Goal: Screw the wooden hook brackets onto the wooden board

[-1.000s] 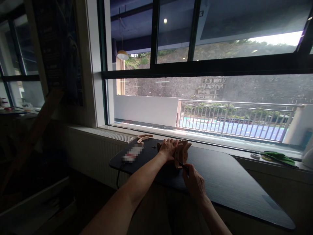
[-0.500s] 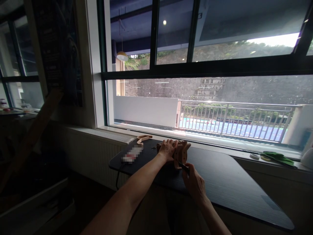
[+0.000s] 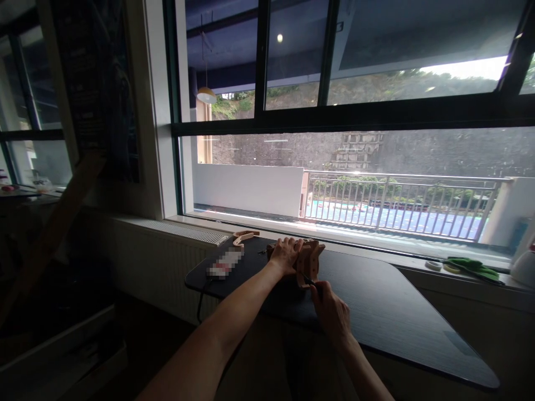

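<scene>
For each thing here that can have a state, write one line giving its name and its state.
Left hand, clasped over the wooden assembly.
Right hand, closed round a slim dark tool.
Slim dark tool, tip against the wooden assembly.
Wooden assembly, upright on the black table.
Loose wooden piece, lying flat, untouched.

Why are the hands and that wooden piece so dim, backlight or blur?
Head view: backlight from the bright window leaves the left hand, right hand and wooden assembly dim, not blurred; a pixelated patch masks one item on the dark table.
</scene>
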{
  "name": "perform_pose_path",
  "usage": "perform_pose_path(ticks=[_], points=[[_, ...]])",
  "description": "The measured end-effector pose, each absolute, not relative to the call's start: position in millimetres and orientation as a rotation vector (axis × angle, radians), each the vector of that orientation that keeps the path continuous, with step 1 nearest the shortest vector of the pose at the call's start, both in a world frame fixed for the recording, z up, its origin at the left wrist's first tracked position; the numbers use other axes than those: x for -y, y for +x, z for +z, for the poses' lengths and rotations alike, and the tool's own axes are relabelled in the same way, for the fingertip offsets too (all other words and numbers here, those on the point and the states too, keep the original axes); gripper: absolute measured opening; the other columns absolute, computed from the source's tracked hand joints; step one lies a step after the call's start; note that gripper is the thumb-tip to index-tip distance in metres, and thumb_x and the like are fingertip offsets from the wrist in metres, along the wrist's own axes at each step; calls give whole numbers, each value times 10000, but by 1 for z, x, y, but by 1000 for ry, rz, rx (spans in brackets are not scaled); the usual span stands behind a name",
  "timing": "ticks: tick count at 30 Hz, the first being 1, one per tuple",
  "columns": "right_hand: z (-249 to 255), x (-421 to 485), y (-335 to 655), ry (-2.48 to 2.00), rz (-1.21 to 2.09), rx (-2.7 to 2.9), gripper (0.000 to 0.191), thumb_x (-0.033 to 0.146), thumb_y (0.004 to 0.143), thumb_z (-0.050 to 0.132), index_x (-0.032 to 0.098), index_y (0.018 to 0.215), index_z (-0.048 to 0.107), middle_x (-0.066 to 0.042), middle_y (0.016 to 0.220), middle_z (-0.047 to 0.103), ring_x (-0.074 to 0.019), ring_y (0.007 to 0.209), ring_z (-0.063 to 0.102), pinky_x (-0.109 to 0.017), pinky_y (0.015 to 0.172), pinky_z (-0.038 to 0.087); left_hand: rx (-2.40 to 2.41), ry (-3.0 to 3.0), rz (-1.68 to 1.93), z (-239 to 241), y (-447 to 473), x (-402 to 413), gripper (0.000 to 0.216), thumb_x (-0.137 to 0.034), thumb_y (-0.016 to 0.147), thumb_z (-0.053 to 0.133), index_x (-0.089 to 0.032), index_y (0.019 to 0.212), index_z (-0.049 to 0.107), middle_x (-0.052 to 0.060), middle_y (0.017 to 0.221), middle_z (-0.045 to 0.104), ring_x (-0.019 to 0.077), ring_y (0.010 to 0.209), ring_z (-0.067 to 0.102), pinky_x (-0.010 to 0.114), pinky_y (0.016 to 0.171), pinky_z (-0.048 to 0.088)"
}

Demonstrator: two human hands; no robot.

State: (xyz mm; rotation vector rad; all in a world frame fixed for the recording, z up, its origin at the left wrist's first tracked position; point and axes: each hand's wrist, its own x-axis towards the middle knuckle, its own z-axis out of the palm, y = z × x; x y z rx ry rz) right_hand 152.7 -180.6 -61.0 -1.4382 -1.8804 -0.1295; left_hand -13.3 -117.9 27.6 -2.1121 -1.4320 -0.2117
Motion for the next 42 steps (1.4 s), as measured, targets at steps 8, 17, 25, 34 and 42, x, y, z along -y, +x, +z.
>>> perform_pose_path(ticks=[8, 17, 25, 34, 42], points=[[-62, 179, 153, -1429, -124, 1887, 237, 330, 894, 331, 207, 1025, 486, -45, 940, 665, -196, 802, 641, -271, 593, 398, 1442, -2117, -213, 29, -12, 120, 1033, -572, 591, 677, -211, 1396, 140, 157, 1219, 421, 315, 1053, 384, 436, 887, 305], [-58, 181, 153, -1522, -101, 1882, 280, 398, 911, 304, 222, 942, 520, -26, 731, 681, -213, 649, 648, -278, 522, 346, 1462, -2108, -193, 31, -10, 123, 1035, -572, 590, 679, -213, 1395, 137, 157, 1216, 426, 319, 1054, 385, 439, 875, 306], [-59, 181, 153, -1491, -79, 1913, 223, 315, 886, 350, 221, 1045, 476, -27, 922, 680, -199, 787, 649, -270, 588, 380, 1439, -2115, -233, 28, -13, 120, 1041, -564, 581, 695, -210, 1393, 149, 158, 1226, 420, 313, 1065, 379, 432, 888, 297], [-59, 181, 153, -1523, -60, 1940, 265, 387, 910, 310, 210, 958, 501, -32, 730, 678, -222, 671, 651, -281, 536, 341, 1432, -2103, -268, 26, -12, 118, 1048, -563, 557, 708, -181, 1381, 186, 154, 1195, 445, 302, 1040, 399, 428, 889, 309], [-60, 180, 153, -1497, -65, 1915, 199, 299, 871, 375, 232, 1029, 476, -3, 960, 666, -192, 819, 642, -266, 607, 370, 1422, -2104, -281, 25, -14, 117, 1034, -569, 570, 695, -185, 1382, 184, 154, 1194, 444, 303, 1035, 400, 428, 881, 312]])
